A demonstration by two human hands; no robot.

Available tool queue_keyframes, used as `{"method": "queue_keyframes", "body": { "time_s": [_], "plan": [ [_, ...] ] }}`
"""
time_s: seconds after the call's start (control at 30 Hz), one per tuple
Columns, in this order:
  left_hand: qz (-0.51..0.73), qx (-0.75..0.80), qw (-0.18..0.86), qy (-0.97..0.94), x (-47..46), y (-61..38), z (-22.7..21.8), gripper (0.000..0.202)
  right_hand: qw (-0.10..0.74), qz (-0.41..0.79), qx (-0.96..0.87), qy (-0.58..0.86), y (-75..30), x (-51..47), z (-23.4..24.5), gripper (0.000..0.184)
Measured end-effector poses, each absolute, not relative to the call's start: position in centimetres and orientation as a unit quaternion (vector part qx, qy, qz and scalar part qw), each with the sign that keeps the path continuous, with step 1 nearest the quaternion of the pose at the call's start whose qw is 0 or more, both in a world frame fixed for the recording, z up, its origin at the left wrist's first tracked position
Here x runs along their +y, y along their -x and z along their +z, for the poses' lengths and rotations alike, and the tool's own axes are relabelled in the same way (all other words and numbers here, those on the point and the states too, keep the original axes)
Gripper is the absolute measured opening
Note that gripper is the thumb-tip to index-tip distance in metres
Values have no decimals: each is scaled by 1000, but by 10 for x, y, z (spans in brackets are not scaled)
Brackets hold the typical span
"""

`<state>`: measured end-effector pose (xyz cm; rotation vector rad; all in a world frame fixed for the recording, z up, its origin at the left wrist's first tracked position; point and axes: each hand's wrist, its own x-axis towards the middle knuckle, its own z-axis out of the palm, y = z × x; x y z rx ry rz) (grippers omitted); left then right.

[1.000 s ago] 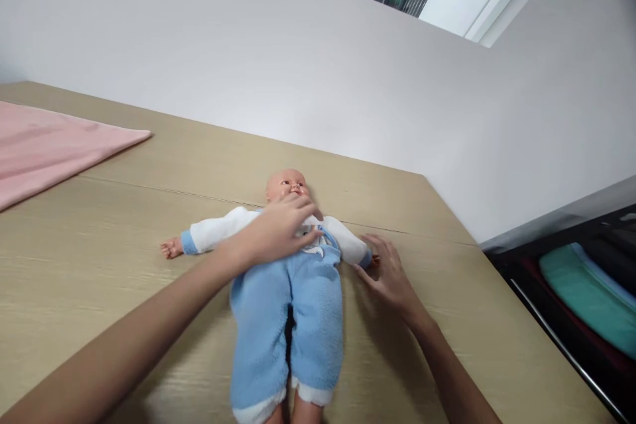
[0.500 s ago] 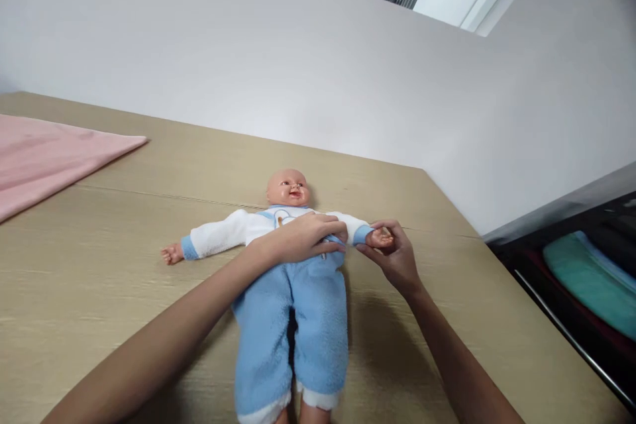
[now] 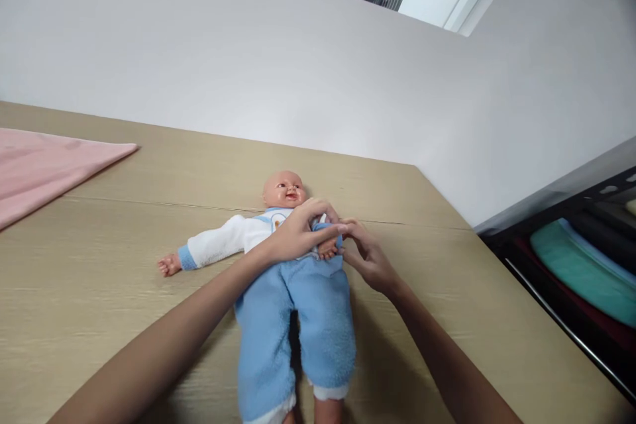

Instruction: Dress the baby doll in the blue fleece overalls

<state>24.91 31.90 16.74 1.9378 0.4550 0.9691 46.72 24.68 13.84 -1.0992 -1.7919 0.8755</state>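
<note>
A baby doll [image 3: 285, 189] lies on its back on the wooden table, dressed in a white fleece top and light blue trousers [image 3: 322, 318]. Its arm on the right is bent in over the belly, and the small doll hand [image 3: 327, 250] pokes out of a blue cuff. My left hand [image 3: 301, 232] lies across the doll's chest, thumb and fingers closed round that sleeve by the cuff. From the right, my right hand [image 3: 368, 257] pinches the same cuff with its fingertips. The other sleeve [image 3: 216, 246] stretches out to the left, untouched.
Pink cloth [image 3: 54, 169] is spread on the table [image 3: 99, 291] at the far left. A white wall [image 3: 248, 59] rises behind the table. On the right, beyond the table's edge, a black rack [image 3: 551, 318] holds folded fabrics, one of them teal [image 3: 581, 271].
The doll's right-side arm has gone from stretched outward to folded over its belly. My right hand has moved left with it, and my left hand has closed on the sleeve.
</note>
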Motion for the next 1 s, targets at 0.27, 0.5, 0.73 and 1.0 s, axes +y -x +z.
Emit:
{"method": "queue_keyframes", "body": {
  "time_s": [0.27,0.5,0.73,1.0],
  "plan": [
    [383,262,428,-776,328,-256,155,30,459,445,-586,498,-449,233,130,44],
    [382,254,430,-778,326,-259,154,33,487,475,-532,503,-442,233,127,45],
    [344,252,428,-797,333,-257,148,30,525,451,-499,521,-444,251,107,55],
    [314,319,309,-840,333,-257,146,21,531,417,-463,574,-445,254,101,76]
  ]
}}
